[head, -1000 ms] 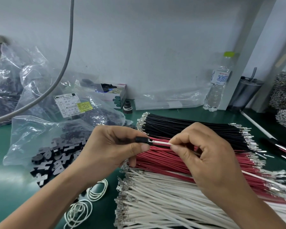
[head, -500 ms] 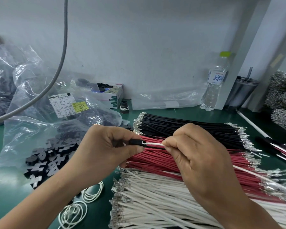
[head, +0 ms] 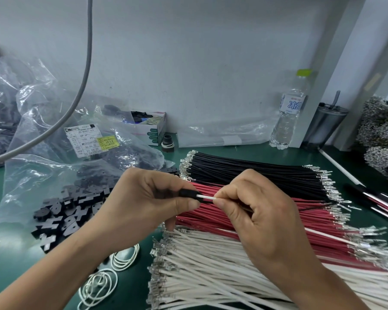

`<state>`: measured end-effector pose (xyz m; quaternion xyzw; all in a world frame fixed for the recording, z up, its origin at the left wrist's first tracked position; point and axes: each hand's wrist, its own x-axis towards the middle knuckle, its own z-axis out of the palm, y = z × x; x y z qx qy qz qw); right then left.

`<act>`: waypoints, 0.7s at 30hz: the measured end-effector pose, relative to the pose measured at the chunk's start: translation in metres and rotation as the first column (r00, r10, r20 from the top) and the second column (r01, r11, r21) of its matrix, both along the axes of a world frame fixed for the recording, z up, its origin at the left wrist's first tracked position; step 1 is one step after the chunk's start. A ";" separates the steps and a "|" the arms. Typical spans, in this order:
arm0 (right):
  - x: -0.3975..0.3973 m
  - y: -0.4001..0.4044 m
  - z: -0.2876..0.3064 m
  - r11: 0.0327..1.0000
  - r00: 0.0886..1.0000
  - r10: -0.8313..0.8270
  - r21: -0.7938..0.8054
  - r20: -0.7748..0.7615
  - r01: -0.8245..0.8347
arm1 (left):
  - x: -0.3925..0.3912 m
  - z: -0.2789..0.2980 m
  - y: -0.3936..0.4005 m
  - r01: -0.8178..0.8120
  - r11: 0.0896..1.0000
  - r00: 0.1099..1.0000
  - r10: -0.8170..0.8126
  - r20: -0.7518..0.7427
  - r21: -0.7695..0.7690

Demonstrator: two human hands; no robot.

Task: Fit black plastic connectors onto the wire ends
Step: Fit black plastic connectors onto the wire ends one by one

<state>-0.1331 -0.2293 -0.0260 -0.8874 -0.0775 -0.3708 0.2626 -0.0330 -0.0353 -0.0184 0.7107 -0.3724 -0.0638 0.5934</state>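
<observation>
The left hand (head: 143,204) still pinches the small black plastic connector (head: 188,194); the right hand (head: 251,211) grips the thin white wire (head: 207,198), now pushed slightly deeper, nearly seated above the bundles.

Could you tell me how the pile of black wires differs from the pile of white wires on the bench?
The black wires lie farthest from the person, the white wires nearest, with red wires between. The black wires lie neat and parallel; the white wires cross one another loosely. Both piles have metal terminals at the wire ends.
</observation>
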 end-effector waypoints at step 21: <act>-0.003 -0.003 0.008 0.997 0.999 0.019 -0.077 0.029 -0.017 | -0.004 0.008 0.001 0.044 0.999 0.998 -0.044 0.042 0.018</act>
